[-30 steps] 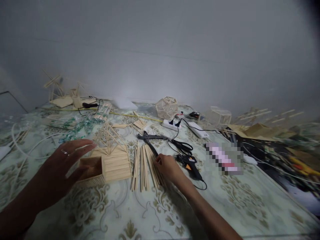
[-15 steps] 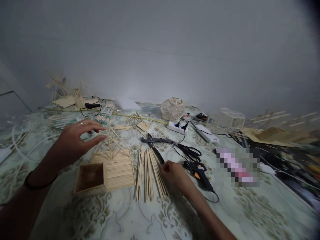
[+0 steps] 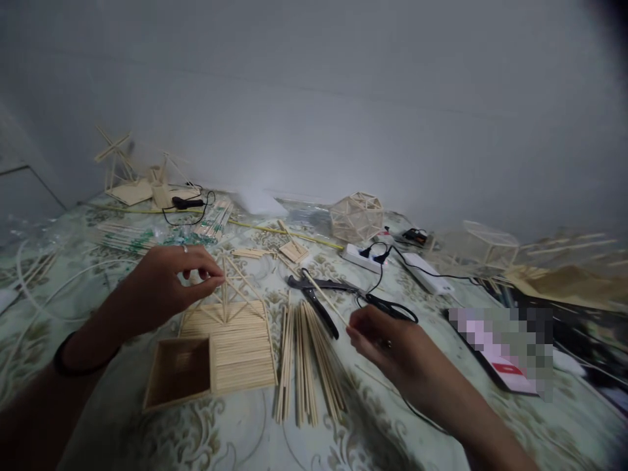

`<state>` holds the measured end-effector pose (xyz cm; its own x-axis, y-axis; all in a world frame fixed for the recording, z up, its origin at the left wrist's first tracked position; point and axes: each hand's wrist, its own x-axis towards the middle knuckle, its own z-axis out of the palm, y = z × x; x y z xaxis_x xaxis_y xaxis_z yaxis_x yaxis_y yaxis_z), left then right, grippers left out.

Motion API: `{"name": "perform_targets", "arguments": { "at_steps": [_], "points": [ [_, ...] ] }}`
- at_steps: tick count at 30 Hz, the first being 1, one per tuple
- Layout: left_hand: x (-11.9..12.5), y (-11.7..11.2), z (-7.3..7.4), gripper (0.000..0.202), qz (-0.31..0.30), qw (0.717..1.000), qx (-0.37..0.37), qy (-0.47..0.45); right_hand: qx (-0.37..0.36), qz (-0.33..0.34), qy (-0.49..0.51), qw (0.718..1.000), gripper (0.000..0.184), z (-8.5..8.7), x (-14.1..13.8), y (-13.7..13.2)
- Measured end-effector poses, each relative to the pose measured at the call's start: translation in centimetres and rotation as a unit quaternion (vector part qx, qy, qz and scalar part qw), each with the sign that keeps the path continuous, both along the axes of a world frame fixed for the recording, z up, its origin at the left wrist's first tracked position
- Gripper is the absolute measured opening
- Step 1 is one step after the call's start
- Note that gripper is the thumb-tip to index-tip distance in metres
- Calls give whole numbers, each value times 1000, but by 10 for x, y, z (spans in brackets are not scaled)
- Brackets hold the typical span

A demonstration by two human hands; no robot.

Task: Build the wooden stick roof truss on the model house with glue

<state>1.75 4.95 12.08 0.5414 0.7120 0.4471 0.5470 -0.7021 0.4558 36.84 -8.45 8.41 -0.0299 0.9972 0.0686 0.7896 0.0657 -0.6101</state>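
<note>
My left hand (image 3: 164, 284) pinches the thin stick frame (image 3: 226, 288) that stands on a flat panel of wooden sticks (image 3: 230, 343). An open wooden box (image 3: 177, 371) lies joined to the panel's left side. My right hand (image 3: 387, 340) is lifted above the table and pinches one thin wooden stick (image 3: 326, 299) that points up and left. A loose bundle of sticks (image 3: 307, 363) lies between the panel and my right hand. Black cutters (image 3: 318, 297) lie just behind the bundle.
A patterned cloth (image 3: 220, 432) covers the table. At the back stand a stick polyhedron (image 3: 357, 216), a white power strip (image 3: 363, 256) with black cables, a wire cube (image 3: 485, 243) and other stick models (image 3: 132, 180). Packets of sticks (image 3: 122, 237) lie at left, clutter at right.
My left hand moved from the box to the stick frame and closed on it. My right hand rose off the bundle with one stick. The camera shifted, so everything slid right.
</note>
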Motion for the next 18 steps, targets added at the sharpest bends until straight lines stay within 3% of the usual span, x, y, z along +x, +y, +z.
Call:
{"name": "perform_targets", "arguments": {
  "at_steps": [4,8,12,18],
  "points": [
    [2,-2,-1,17,-9,1000,-8,-3,118,42,46,991,18,23,-37,39],
    [-7,-2,10,19,-9,1000,-16,-18,195,97,43,975,11,30,-67,77],
    [-22,12,21,21,39,997,46,-39,219,130,51,966,15,28,-85,105],
    [-25,41,10,22,-61,998,-10,-15,212,136,72,965,17,23,-104,121]
  ]
}}
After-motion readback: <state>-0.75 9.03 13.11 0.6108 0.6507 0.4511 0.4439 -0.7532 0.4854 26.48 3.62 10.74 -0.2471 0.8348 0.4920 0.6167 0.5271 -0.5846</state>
